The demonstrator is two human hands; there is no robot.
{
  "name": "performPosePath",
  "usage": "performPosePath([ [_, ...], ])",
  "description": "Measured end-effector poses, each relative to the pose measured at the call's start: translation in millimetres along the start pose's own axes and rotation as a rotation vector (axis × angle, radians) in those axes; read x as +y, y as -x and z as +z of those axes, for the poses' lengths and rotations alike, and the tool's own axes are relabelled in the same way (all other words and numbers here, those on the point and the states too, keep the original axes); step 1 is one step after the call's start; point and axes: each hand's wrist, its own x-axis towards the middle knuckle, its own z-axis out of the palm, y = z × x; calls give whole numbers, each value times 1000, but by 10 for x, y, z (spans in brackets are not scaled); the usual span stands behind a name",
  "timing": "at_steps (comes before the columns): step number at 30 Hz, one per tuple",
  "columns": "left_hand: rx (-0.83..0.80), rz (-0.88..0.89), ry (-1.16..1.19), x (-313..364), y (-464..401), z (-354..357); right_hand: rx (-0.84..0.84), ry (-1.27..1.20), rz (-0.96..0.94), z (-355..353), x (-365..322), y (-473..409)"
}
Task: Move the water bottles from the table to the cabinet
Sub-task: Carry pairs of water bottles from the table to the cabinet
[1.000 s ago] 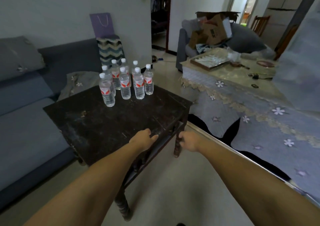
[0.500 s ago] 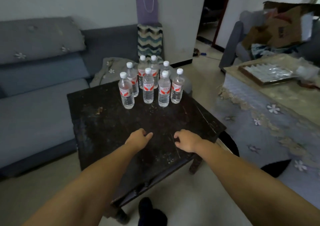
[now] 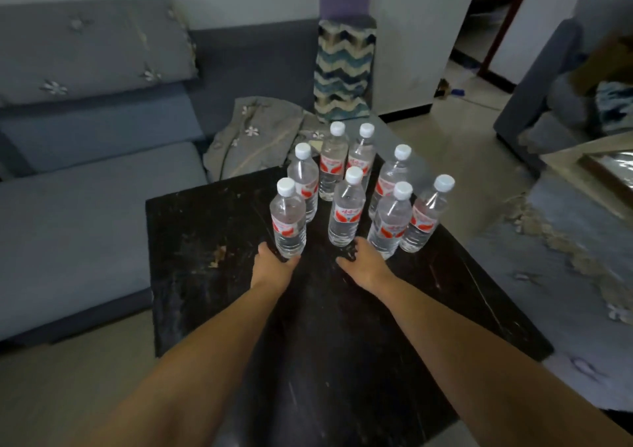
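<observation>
Several clear water bottles with white caps and red labels stand in a cluster at the far side of the dark wooden table [image 3: 212, 295]. My left hand [image 3: 274, 268] wraps the base of the front-left bottle [image 3: 287, 222], which still stands upright on the table. My right hand [image 3: 363, 265] lies just in front of the middle bottle [image 3: 346, 215] and the front-right bottle [image 3: 390, 229], with its fingertips at their bases and nothing in its grip. No cabinet is in view.
A grey sofa [image 3: 85, 179] runs along the left behind the table, with a crumpled grey cover [image 3: 260, 134] and a zigzag cushion [image 3: 342, 69] at its end. A cloth-covered low table [image 3: 582, 227] stands to the right. A doorway [image 3: 479, 35] opens at the back.
The view has moved closer over the table. Both hands have reached forward from the near edge to the bottles, and the left hand has closed around the front-left bottle's base.
</observation>
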Motion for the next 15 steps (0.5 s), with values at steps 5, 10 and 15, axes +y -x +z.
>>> performPosePath([
  [5,40,64,196,-21,-383,121,262,-423,139,290,-112,-521],
  [10,44,130,330,28,-719,300,491,-566,164,422,-171,-970],
  [15,121,93,287,66,-882,435,609,-508,146,474,-124,-1142],
])
